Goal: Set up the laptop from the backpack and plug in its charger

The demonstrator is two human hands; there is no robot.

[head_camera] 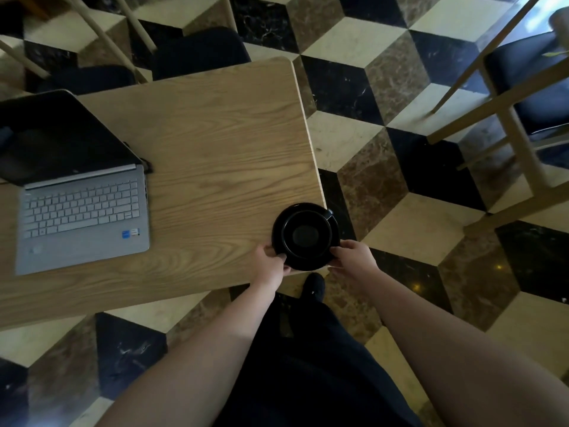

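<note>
My left hand (272,261) and right hand (354,255) each pinch the rim of a black saucer (278,238) bearing a black cup (308,235), at the table's (215,134) near right corner. The laptop (83,208) sits open on the table's left side, screen dark, well apart from the saucer.

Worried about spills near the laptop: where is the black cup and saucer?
In the head view, the cup and saucer sit at the table's right near corner, held by both hands, well apart from the open laptop at left.
</note>
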